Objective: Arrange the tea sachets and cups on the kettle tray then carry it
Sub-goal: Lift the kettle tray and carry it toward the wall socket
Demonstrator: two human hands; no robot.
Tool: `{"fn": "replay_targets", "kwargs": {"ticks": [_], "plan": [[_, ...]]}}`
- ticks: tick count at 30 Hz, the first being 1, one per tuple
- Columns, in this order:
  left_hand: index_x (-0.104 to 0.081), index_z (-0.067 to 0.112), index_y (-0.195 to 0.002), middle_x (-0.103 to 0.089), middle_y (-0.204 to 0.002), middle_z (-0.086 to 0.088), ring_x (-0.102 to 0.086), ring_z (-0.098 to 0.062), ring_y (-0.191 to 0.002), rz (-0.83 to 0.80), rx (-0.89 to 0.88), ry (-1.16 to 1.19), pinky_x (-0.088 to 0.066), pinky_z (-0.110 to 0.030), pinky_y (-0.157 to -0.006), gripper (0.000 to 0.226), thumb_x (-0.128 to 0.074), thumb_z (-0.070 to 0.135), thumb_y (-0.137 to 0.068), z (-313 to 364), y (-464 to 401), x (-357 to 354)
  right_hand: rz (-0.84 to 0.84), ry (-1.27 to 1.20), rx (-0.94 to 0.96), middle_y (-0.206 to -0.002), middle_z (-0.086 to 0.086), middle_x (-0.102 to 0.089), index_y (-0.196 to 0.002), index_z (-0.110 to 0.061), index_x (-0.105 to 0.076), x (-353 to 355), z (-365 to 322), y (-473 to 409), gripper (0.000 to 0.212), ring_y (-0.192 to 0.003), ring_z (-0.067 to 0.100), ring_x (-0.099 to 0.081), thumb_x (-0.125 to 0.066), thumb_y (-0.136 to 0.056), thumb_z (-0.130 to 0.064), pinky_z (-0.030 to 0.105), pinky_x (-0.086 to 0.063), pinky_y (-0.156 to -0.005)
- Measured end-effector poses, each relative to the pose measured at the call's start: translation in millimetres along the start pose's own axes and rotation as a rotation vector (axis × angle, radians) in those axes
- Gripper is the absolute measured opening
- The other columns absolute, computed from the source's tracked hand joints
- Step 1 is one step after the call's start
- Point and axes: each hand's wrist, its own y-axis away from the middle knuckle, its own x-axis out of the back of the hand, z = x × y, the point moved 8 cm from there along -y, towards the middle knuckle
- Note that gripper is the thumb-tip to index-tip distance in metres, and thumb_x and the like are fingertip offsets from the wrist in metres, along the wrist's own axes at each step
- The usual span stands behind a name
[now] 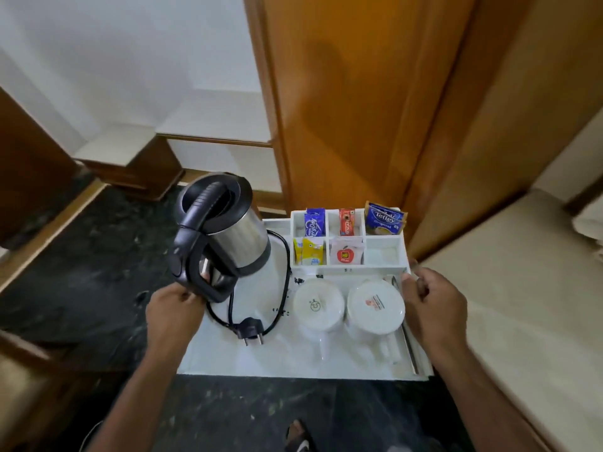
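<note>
The left hand [174,306] grips the left edge of the white tray [293,357], its fingers curled under and out of sight, the thumb lying beside the black handle of the kettle [225,230]. The steel kettle stands on the tray's left half, tilted in the wide-angle view; its base is hidden behind handle and hand. The black cord [284,288] loops around it, and the plug [251,331] lies on the tray in front. At centre and right, two white cups [318,305] sit upside down side by side, their handles blurred against the white surface. Behind them, a six-compartment holder [349,238] carries sachets [315,223] in five cells; the near right cell shows only white, its contents unclear. A spoon [406,334] lies along the tray's right rim, partly covered by the right hand [434,305], whose thumb presses on that rim while the fingers fold under the edge. The tray is held above a dark mottled floor [81,256]; a wooden door [352,93] rises behind, a cream cushion [522,288] lies at right, and a sandalled foot [298,435] is cut off at the bottom.
</note>
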Motion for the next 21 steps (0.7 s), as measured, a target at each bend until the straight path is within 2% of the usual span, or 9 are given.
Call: {"fn": "replay_targets", "kwargs": {"ticks": [2,4,6,8,11,13,14,17,21], "plan": [[-0.039,0.004,-0.05,-0.035,-0.039,0.003,-0.031,-0.018,-0.044,0.018,0.027,-0.005,-0.028,-0.03,-0.046,0.041,-0.066,0.017,-0.078,-18,-34,18,-0.019,-0.015,0.011,-0.056,-0.005,-0.052,-0.073,-0.019,-0.06,-34,-31,-6,0.021,-0.054,0.016,-0.049,-0.057,-0.091,-0.03,0.027,-0.036,-0.05],[-0.041,0.004,-0.051,-0.037,-0.041,0.002,-0.032,-0.019,-0.045,0.037,0.049,0.028,-0.03,-0.03,-0.046,0.043,-0.067,0.023,-0.08,-31,-64,34,-0.032,-0.016,0.04,-0.052,-0.01,-0.047,-0.07,-0.022,-0.056,-63,-61,-15,0.023,-0.051,0.007,-0.046,-0.057,-0.091,-0.03,0.022,-0.031,-0.046],[-0.046,0.004,-0.052,-0.042,-0.043,-0.006,-0.035,-0.019,-0.046,0.064,0.066,0.04,-0.032,-0.03,-0.046,0.043,-0.067,0.027,-0.082,-43,-96,47,-0.062,-0.028,0.053,-0.053,-0.011,-0.05,-0.068,-0.022,-0.055,-93,-87,-27,0.026,-0.051,0.002,-0.047,-0.057,-0.093,-0.03,0.02,-0.03,-0.045],[-0.053,0.002,-0.056,-0.052,-0.051,-0.016,-0.038,-0.018,-0.046,0.076,0.078,0.037,-0.035,-0.029,-0.046,0.04,-0.066,0.028,-0.083,-50,-123,53,-0.101,-0.049,0.058,-0.062,-0.012,-0.058,-0.073,-0.024,-0.059,-120,-108,-39,0.022,-0.058,0.001,-0.054,-0.056,-0.094,-0.03,0.021,-0.035,-0.047],[-0.052,-0.001,-0.057,-0.049,-0.05,-0.016,-0.037,-0.017,-0.045,0.096,0.098,0.045,-0.034,-0.029,-0.043,0.043,-0.065,0.031,-0.084,-65,-181,54,-0.162,-0.069,0.079,-0.074,-0.012,-0.064,-0.081,-0.024,-0.061,-177,-141,-72,0.017,-0.067,0.001,-0.059,-0.055,-0.095,-0.031,0.021,-0.042,-0.049],[-0.056,-0.002,-0.06,-0.055,-0.055,-0.02,-0.04,-0.019,-0.046,0.094,0.111,0.046,-0.038,-0.034,-0.042,0.044,-0.065,0.033,-0.085,-69,-214,49,-0.187,-0.111,0.072,-0.079,-0.013,-0.064,-0.084,-0.027,-0.06,-207,-156,-93,0.014,-0.072,0.001,-0.061,-0.054,-0.095,-0.033,0.02,-0.044,-0.05],[-0.057,-0.003,-0.062,-0.057,-0.057,-0.021,-0.041,-0.02,-0.047,0.104,0.12,0.047,-0.04,-0.036,-0.043,0.044,-0.064,0.034,-0.085,-73,-240,46,-0.198,-0.134,0.069,-0.08,-0.012,-0.065,-0.084,-0.027,-0.06,-232,-164,-111,0.014,-0.073,0.002,-0.062,-0.053,-0.095,-0.033,0.021,-0.047,-0.051],[-0.056,-0.004,-0.062,-0.054,-0.057,-0.023,-0.038,-0.019,-0.047,0.128,0.127,0.026,-0.034,-0.031,-0.045,0.048,-0.063,0.038,-0.083,-74,-301,38,-0.168,-0.135,0.079,-0.078,-0.007,-0.066,-0.085,-0.025,-0.06,-279,-183,-152,0.015,-0.071,0.012,-0.065,-0.053,-0.094,-0.034,0.038,-0.058,-0.055],[-0.057,0.0,-0.058,-0.05,-0.049,-0.011,-0.038,-0.016,-0.046,0.143,0.137,0.013,-0.031,-0.027,-0.043,0.047,-0.063,0.04,-0.083,-64,-389,35,-0.167,-0.16,0.088,-0.073,-0.002,-0.064,-0.082,-0.021,-0.061,-341,-222,-210,0.018,-0.066,0.021,-0.063,-0.052,-0.092,-0.034,0.043,-0.056,-0.054]]}}
